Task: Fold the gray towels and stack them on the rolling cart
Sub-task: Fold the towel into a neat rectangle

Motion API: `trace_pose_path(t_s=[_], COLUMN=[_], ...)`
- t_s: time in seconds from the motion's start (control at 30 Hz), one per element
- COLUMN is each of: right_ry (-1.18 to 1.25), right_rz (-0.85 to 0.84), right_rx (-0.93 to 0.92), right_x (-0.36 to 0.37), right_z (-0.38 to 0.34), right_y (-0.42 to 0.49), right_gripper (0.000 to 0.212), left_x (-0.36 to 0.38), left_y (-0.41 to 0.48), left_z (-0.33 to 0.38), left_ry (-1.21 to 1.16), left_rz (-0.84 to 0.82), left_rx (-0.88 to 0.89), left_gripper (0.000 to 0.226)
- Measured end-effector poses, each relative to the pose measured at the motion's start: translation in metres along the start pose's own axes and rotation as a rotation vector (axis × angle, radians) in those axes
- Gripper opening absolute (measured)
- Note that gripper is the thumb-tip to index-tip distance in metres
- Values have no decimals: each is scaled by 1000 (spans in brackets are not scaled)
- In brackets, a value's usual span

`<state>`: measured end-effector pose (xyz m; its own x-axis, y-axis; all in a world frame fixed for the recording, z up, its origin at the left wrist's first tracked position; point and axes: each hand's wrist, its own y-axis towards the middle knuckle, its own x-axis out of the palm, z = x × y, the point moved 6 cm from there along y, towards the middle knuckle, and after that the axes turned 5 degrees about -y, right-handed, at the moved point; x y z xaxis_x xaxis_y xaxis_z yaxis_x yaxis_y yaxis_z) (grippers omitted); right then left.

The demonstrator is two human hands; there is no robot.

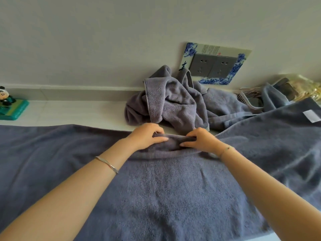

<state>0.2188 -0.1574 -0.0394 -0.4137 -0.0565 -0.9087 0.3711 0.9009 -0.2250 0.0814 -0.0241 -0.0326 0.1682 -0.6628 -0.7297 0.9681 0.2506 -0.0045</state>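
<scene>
A large gray towel (156,188) lies spread flat across the white surface in front of me. My left hand (147,136) and my right hand (201,140) sit close together at its far edge, each pinching a bunched fold of that edge between thumb and fingers. Just behind my hands a crumpled gray towel (170,101) is heaped against the wall. Another gray towel (278,136) with a white label lies spread at the right. No rolling cart is in view.
A wall socket panel with a blue-and-white frame (215,64) is on the wall behind the heap. A small figurine on a teal base (10,106) stands at the far left. A comb and yellowish packaging (302,87) lie at the far right.
</scene>
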Motion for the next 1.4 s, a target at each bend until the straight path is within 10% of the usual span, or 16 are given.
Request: trace_pose_path(t_s=[0.17, 0.37, 0.6, 0.9, 1.4], right_ry=[139, 41, -51, -92, -69], right_rz=[-57, 292, 715, 388, 324], right_rx=[91, 156, 171, 70, 435], right_x=[-57, -86, -40, 114, 54], right_z=[38, 77, 29, -46, 111], right_y=[-14, 17, -2, -70, -199], right_gripper=[42, 23, 35, 52, 49], left_x=[-43, -60, -30, 99, 93], left_y=[9, 24, -25, -107, -88], left_z=[0, -13, -12, -21, 9], left_ry=[-223, -3, 217, 433, 388], left_rz=[157, 445, 770, 218, 77], left_rx=[-50, -70, -155, -370, -551], left_gripper=[18, 2, 32, 57, 62])
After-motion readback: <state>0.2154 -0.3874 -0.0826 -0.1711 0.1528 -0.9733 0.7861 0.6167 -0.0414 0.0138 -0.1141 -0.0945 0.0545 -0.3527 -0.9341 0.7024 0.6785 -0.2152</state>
